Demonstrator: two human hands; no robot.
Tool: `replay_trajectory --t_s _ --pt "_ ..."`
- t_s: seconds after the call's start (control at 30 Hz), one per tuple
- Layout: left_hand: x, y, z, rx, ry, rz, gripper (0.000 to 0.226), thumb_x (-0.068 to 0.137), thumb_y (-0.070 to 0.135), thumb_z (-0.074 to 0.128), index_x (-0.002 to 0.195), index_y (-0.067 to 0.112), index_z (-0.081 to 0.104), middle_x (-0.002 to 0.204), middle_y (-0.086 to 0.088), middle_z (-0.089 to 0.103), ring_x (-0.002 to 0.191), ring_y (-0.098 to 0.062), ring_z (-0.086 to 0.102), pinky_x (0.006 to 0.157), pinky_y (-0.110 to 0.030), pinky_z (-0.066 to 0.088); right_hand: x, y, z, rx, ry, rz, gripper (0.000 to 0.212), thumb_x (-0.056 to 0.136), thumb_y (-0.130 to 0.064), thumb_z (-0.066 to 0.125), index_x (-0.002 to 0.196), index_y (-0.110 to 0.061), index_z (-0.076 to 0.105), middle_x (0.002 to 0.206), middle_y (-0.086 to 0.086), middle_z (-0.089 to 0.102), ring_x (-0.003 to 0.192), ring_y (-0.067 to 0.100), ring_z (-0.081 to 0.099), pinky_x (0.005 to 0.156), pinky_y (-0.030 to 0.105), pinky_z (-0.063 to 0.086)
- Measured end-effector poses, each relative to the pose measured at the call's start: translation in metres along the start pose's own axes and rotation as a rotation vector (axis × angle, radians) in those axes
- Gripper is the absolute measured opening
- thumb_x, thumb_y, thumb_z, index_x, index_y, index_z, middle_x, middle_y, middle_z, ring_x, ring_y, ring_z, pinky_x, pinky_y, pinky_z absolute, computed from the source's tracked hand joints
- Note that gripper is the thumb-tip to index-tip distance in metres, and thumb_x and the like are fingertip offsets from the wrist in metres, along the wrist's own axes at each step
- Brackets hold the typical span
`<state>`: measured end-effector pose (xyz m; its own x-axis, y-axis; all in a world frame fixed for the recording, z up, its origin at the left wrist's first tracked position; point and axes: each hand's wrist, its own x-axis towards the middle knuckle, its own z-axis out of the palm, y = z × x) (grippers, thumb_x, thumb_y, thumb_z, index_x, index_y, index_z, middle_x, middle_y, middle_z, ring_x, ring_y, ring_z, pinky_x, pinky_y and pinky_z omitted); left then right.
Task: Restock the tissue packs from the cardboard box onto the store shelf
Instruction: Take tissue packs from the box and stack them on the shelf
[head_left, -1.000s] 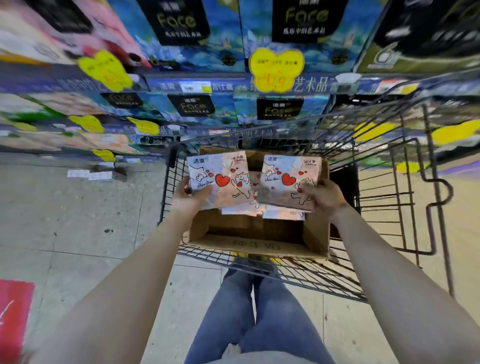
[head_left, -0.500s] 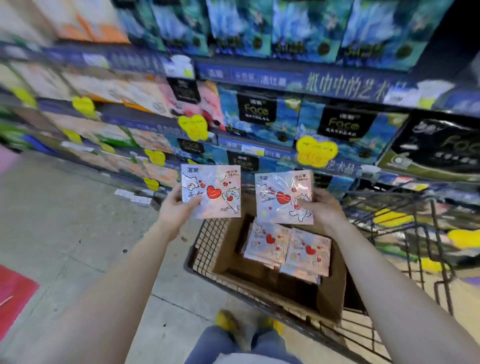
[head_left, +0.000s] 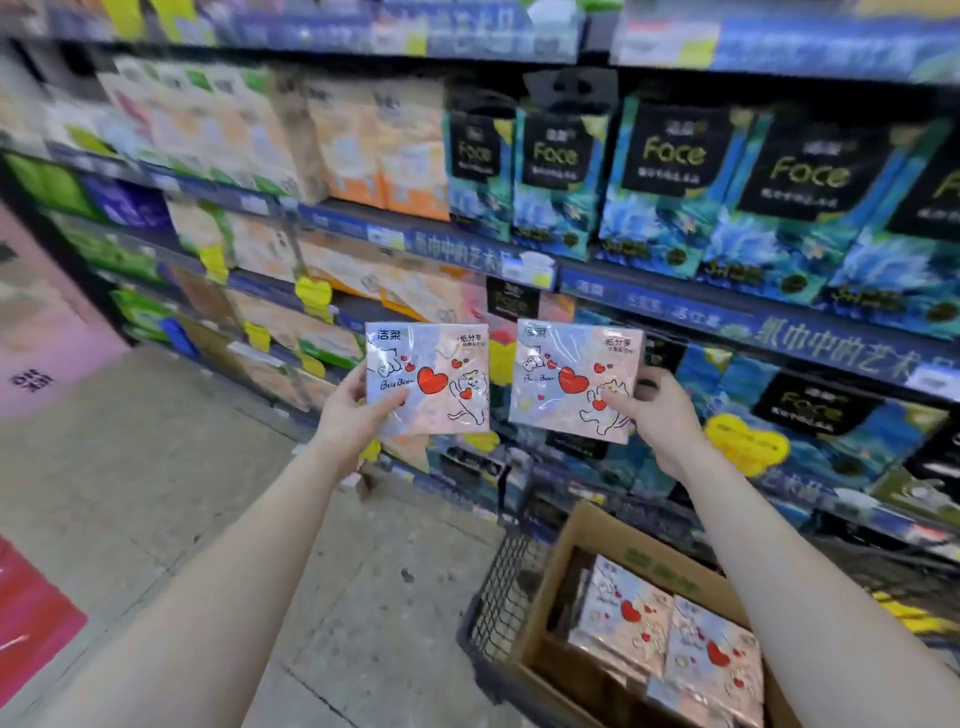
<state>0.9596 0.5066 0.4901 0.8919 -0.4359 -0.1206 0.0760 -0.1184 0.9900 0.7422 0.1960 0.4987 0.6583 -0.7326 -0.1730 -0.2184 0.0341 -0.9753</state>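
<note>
1. The left hand has its grip closed on the lower left corner of the left tissue pack. The thumb lies across the printed front and the fingers pass behind, out of sight.
2. The left tissue pack is flat, square and soft-edged, sealed in glossy clear film that shows creases and glare. Its print is pale pink and lilac with a red heart and cartoon cats. It stands upright, rising up and to the right of the grip.
3. The right hand has its grip closed on the lower right corner of the right tissue pack. The thumb presses the front and the curled fingers wrap the right edge.
4. The right tissue pack has the same film, shape and print. It extends up and to the left of its grip, tilted slightly.
5. The two packs sit between the grips, side by side and about level, with a narrow gap between them.
6. The store shelf lies beyond both grips, its tiers dark-framed with blue printed edge strips. Both packs are held in front of it.
7. The Face tissue bundles are above and to the right of the right grip. They are bulky film-wrapped blocks with blue floral print and black labels.
8. The cardboard box is below the right grip, beside the right forearm. It is plain brown board, open-topped, and sits in a black wire-mesh cart.
9. The spare packs lie flat inside the box and carry the same print.
</note>
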Motion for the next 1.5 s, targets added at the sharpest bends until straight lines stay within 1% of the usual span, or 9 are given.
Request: replay_trajectory --t_s 0.17,0.27,0.43,0.6,0.77,0.93,1.27,1.4,1.5 --pt "0.037 0.037 -0.082 -0.021 -0.045 0.087 0.052 0.085 0.019 0.083 0.133 0.027 0.065 0.118 -0.002 0.076 0.103 -0.025 0.076 0.091 -0.044 0.061 -0.012 -0.063 0.077 0.029 0.052 -0.089 0.047 0.088 -0.017 0.081 0.126 -0.018 0.052 0.113 0.001 0.069 0.091 0.011 0.069 0.06 0.022 0.054" --pt "0.062 0.068 -0.135 -0.014 -0.082 0.146 0.054 0.084 0.018 0.084 0.134 0.023 0.064 0.12 -0.004 0.076 0.104 -0.027 0.076 0.091 -0.046 0.061 -0.018 -0.101 0.124 0.035 0.098 -0.155 0.053 0.085 -0.022 0.084 0.127 -0.019 0.052 0.124 0.005 0.066 0.105 0.019 0.068 0.078 0.034 0.055" --pt "0.088 0.127 -0.213 -0.016 -0.06 0.249 0.065 0.075 0.032 0.088 0.136 0.023 0.064 0.118 -0.004 0.076 0.103 -0.024 0.076 0.093 -0.046 0.06 -0.027 -0.16 0.192 0.082 0.127 -0.257 0.063 0.086 -0.017 0.083 0.139 -0.011 0.051 0.117 0.002 0.065 0.095 0.01 0.067 0.066 0.026 0.05" --pt "0.111 0.172 -0.263 -0.059 -0.094 0.336 0.049 0.091 0.015 0.078 0.136 0.022 0.061 0.12 -0.002 0.075 0.107 -0.025 0.074 0.087 -0.04 0.061 -0.035 -0.215 0.234 0.055 0.144 -0.34 0.077 0.069 -0.035 0.091 0.135 -0.018 0.056 0.119 0.002 0.072 0.104 0.021 0.073 0.092 0.048 0.059" --pt "0.138 0.202 -0.296 -0.088 -0.094 0.372 0.06 0.083 0.026 0.084 0.138 0.025 0.061 0.119 0.001 0.076 0.104 -0.021 0.076 0.092 -0.044 0.061 -0.025 -0.258 0.267 0.098 0.149 -0.361 0.059 0.086 -0.016 0.083 0.137 -0.011 0.053 0.121 0.008 0.07 0.098 0.019 0.071 0.072 0.032 0.055" --pt "0.173 0.23 -0.312 -0.131 -0.119 0.408 0.045 0.093 0.013 0.076 0.133 0.023 0.062 0.115 0.001 0.075 0.098 -0.018 0.076 0.082 -0.033 0.061 0.001 -0.301 0.3 0.087 0.142 -0.419 0.057 0.089 -0.014 0.08 0.138 -0.013 0.051 0.121 0.01 0.067 0.101 0.024 0.069 0.074 0.035 0.055" --pt "0.311 0.29 -0.34 -0.107 -0.178 0.49 0.055 0.091 0.022 0.079 0.141 0.026 0.058 0.118 0.004 0.077 0.104 -0.02 0.076 0.085 -0.036 0.061 0.107 -0.382 0.359 0.083 0.167 -0.527 0.064 0.076 -0.022 0.09 0.133 -0.017 0.06 0.121 0.009 0.071 0.102 0.023 0.074 0.088 0.043 0.06" --pt "0.362 0.318 -0.342 -0.09 -0.171 0.548 0.048 0.091 0.02 0.079 0.136 0.023 0.062 0.118 0.0 0.075 0.099 -0.021 0.076 0.081 -0.037 0.063 0.147 -0.412 0.377 0.078 0.203 -0.549 0.056 0.084 -0.009 0.083 0.134 -0.011 0.059 0.119 0.013 0.071 0.08 0.014 0.076 0.06 0.026 0.059" --pt "0.395 0.337 -0.346 -0.093 -0.189 0.587 0.046 0.091 0.02 0.078 0.135 0.024 0.062 0.113 0.005 0.077 0.098 -0.017 0.076 0.082 -0.036 0.063 0.172 -0.433 0.384 0.078 0.24 -0.556 0.061 0.083 -0.009 0.084 0.137 -0.008 0.056 0.12 0.013 0.069 0.086 0.016 0.074 0.06 0.024 0.057"
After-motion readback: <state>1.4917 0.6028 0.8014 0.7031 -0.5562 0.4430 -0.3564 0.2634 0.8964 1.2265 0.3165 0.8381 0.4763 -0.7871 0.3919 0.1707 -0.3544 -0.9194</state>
